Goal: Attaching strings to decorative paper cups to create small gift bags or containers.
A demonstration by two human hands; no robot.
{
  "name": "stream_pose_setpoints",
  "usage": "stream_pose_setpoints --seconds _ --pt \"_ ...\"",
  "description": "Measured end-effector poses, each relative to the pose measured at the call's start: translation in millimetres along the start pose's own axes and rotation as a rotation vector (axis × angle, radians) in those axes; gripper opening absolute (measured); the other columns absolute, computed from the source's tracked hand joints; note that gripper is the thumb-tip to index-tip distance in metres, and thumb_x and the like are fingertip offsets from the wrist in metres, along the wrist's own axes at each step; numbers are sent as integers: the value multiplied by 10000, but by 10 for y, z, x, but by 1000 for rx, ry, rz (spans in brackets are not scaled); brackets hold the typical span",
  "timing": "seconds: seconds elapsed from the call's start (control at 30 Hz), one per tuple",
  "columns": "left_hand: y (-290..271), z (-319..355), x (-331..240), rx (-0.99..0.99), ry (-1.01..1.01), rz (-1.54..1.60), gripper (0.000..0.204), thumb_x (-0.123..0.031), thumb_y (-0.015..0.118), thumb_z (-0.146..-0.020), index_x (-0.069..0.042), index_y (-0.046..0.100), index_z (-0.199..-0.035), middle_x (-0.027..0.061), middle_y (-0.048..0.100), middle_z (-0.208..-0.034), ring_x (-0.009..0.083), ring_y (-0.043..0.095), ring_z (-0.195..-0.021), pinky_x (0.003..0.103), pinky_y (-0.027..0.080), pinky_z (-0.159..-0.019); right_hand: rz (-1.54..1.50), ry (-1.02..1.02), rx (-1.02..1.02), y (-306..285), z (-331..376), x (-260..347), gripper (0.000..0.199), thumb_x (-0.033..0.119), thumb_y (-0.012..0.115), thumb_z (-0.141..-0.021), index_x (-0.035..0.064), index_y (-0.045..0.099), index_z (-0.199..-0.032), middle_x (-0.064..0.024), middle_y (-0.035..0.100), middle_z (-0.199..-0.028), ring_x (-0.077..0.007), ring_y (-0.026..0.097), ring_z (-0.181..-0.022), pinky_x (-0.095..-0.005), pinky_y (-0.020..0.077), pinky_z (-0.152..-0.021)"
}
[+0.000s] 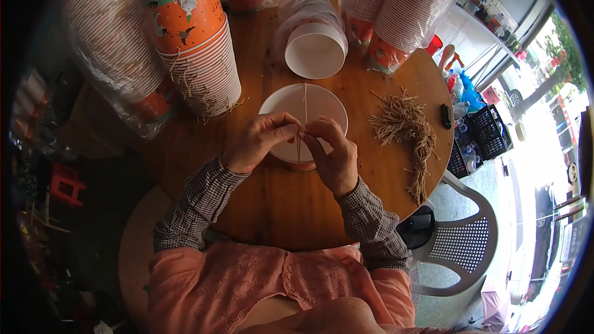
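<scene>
A white-lined paper bucket (279,100) stands on the table before me, its mouth facing up. A thin beige cord (305,100) runs from its far rim across the opening to my fingers. Above the near half of the opening, my left hand (258,139) is closed, pinching the cord between thumb and fingers. My right hand (334,156) pinches it too, its fingertips almost touching those of the left. Whether a knot or loop lies between the fingertips is too small to tell. Both hands partly cover the bucket's sides.
A bundle of loose cords (405,127) lies at right, beside a small black object (446,116). Stacked orange paper buckets (189,25) stand at left, with cords hanging down. Plastic-wrapped bucket stacks (408,18) line the far side; another stack (315,52) lies sideways. A grey chair (489,222) stands right.
</scene>
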State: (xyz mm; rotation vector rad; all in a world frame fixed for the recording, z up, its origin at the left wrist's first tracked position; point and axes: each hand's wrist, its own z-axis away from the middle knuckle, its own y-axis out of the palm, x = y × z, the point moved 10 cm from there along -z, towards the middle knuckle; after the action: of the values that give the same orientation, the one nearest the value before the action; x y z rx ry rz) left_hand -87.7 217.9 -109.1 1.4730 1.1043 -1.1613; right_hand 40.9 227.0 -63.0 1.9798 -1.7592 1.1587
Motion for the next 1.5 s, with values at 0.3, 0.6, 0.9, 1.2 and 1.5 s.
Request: stream_pose_setpoints --seconds 0.3,0.6,0.9,1.2,1.5 --pt "108 13 -11 23 -62 39 191 -152 602 -929 -10 625 -1054 7 642 -946 70 570 -915 234 460 -863 72 -58 28 -45 -21 6 131 36 652 -839 50 666 -969 -64 705 -888 -227 670 -853 -394 454 -949" --pt "152 -34 -45 -26 115 -137 161 -50 628 -895 -5 594 -1045 31 646 -982 91 606 -949 245 490 -876 70 40 -25 -121 -27 -66 140 16 663 -818 60 690 -948 -66 707 -894 -241 645 -888 -322 521 -779" --pt "104 12 -36 -52 -20 -203 88 -56 606 -912 4 584 -972 8 633 -851 47 578 -713 213 500 -650 -99 150 4 -153 -17 -211 118 -13 638 -832 6 657 -947 -93 677 -846 -177 666 -780 -276 524 -710" --pt "207 178 -353 -142 280 -570 88 -63 605 -872 1 563 -915 70 635 -803 152 627 -684 273 512 -613 -200 212 35 -122 4 -269 96 -25 622 -842 -12 644 -934 -82 663 -851 -151 664 -794 -262 520 -716" --pt "170 231 -385 -192 302 -668 81 -51 652 -849 -4 632 -911 92 648 -848 184 649 -725 285 517 -641 -40 138 128 -69 -1 -180 91 2 643 -843 -4 662 -931 -80 682 -856 -149 659 -809 -271 511 -738"
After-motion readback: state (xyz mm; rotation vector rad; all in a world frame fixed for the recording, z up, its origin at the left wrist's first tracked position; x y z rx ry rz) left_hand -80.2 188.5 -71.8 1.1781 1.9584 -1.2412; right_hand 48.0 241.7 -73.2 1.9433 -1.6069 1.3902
